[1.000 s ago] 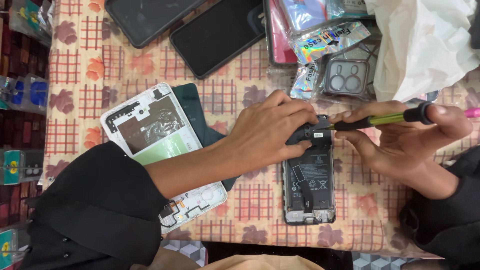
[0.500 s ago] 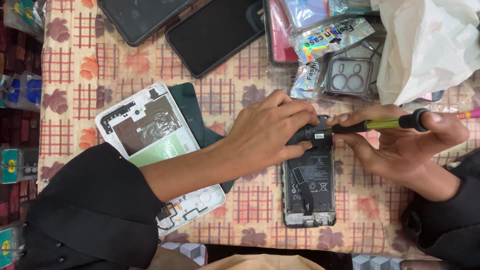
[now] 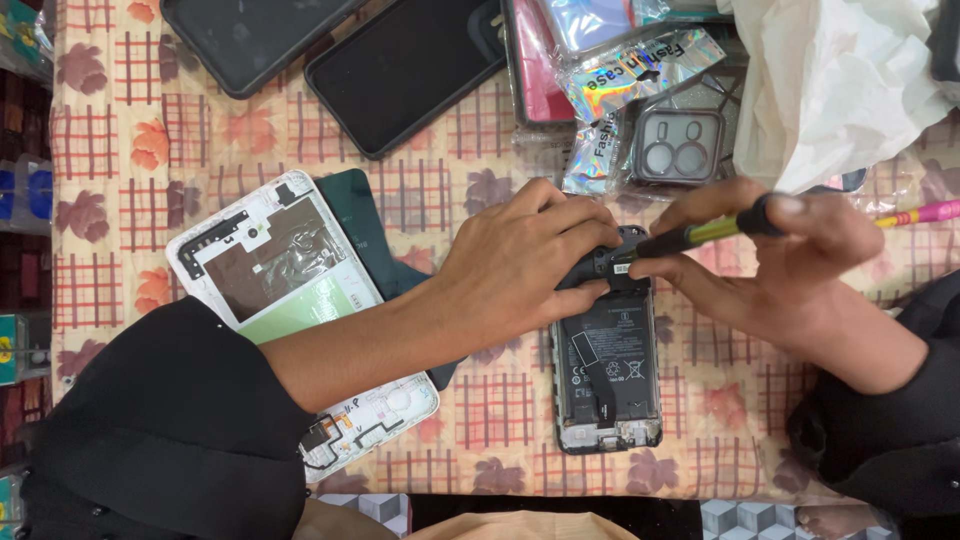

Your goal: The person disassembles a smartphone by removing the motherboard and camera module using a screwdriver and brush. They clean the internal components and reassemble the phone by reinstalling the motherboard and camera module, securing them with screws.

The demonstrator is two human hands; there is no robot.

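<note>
Two dark phone screens (image 3: 405, 70) lie face up at the top of the table (image 3: 130, 130). Right of them are shiny rainbow-coloured plastic packets (image 3: 635, 75), and just below, a clear packet with a grey phone case (image 3: 678, 146). A white label sits on the opened phone's black battery (image 3: 610, 350).

Opened black smartphone (image 3: 607, 375) and yellow-green, black-handled screwdriver (image 3: 700, 233)

Phone lies flat on the checked cloth, back off, battery exposed; screwdriver nearly level, tip at the phone's top end.
</note>
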